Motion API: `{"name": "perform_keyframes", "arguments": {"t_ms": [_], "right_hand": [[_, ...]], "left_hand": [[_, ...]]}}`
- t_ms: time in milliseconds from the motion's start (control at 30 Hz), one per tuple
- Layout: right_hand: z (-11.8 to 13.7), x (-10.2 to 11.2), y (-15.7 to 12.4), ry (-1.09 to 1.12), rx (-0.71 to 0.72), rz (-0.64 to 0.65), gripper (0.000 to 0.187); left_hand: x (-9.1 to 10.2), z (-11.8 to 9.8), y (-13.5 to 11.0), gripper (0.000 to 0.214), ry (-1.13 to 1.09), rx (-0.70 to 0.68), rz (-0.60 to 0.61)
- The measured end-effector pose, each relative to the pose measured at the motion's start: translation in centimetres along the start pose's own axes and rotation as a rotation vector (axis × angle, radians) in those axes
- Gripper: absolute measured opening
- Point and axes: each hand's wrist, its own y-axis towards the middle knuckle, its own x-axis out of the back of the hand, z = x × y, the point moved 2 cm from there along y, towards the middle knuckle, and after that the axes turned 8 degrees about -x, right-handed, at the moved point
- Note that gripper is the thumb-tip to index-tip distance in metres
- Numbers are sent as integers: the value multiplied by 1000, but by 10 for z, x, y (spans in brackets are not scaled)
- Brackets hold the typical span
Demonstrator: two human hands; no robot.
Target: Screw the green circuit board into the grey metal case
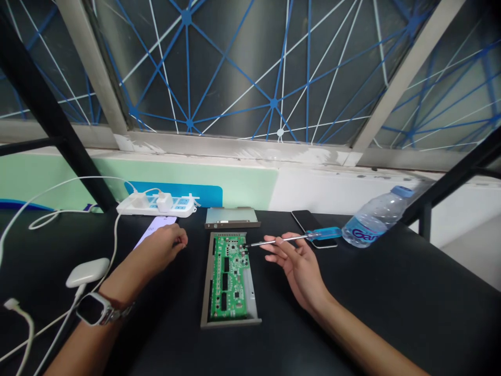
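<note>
A green circuit board (230,277) lies in an open metal case (205,292) on the black table. My right hand (299,271), to the right of the case, holds a screwdriver (324,234) by its metal shaft, between thumb and fingers. The blue handle points right, and the tip is at the board's upper right edge. My left hand (170,241) is closed, fingers curled, left of the case and over the lower part of a lit phone (158,225). Whether anything is inside those fingers is hidden. A metal cover plate (231,215) lies behind the case.
A white power strip (172,208) with plugs sits at the back left. White cables and a white earbud case (88,272) are near my left arm. A dark phone (303,218) and a tilted water bottle (373,219) are at the back right. Black frame bars (70,141) flank the table.
</note>
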Motion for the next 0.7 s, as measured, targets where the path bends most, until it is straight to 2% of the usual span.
{"name": "perform_keyframes", "arguments": {"t_ms": [133,233,300,400,467,533,600,700], "right_hand": [[-3,-2,-2,-12,-26,-1,34],[-3,-1,-1,-22,-31,7,34],[-3,0,-1,-32,-27,13,34],[-2,0,0,-55,-5,33,34],[-1,-1,0,-74,16,52,32],[0,-3,0,-94,46,74,30],[1,-4,-1,-122,80,97,28],[1,-6,0,-191,135,133,26]], "left_hand": [[-10,10,-2,14,-21,36,29],[-6,6,0,12,-56,37,32],[-1,-5,3,10,-77,12,3],[-3,-35,10,19,-126,-128,-104],[-13,-56,14,26,-118,-212,-154],[-29,-71,17,34,-88,-228,-125],[-42,-81,19,39,-88,-234,-96],[-54,-91,20,42,-121,-216,-144]]}}
